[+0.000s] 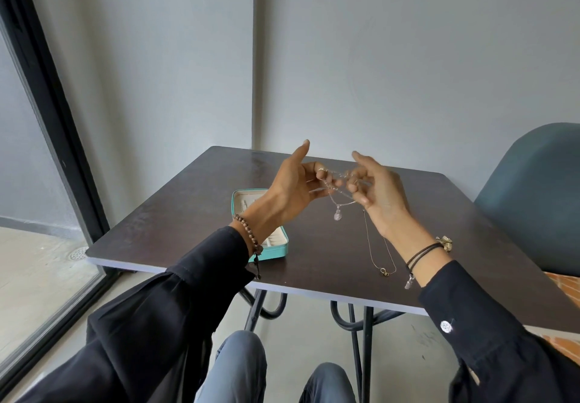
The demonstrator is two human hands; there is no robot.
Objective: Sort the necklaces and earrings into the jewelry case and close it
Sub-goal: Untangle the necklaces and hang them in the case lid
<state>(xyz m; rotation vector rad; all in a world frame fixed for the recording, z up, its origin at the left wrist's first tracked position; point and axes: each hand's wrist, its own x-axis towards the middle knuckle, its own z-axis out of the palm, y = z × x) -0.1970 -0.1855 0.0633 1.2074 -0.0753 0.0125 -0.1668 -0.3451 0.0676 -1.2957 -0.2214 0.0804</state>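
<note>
- Both hands are up over the middle of the table (pixel 188 214), palms turned towards me.
- My left hand (pixel 295 189) pinches the necklace (pixel 337 214), the lower fingers curled in and the forefinger sticking straight up.
- My right hand (pixel 376 195) does the same from the other side: fingertips nipping the chain, forefinger lifted.
- The fine chain runs side to side between the two hands, bunched at the fingertips. I can't make out how it is tangled.
- A loop sags from the middle, and the clear drop pendant hangs straight down, off the tabletop.
- A second chain (pixel 384 272) seems to lie on the table below my right wrist. Its long axis runs from the near edge back towards my palm, with the small dark-gold end pointing at the near edge.
- I can't tell whether its far end reaches my hand.
- The case (pixel 276 250) is open towards the near left corner, partly behind my left forearm. Its long axis runs away from the near edge, with the pale lining facing up.
- A blue chair (pixel 533 198) stands off the right edge.
</note>
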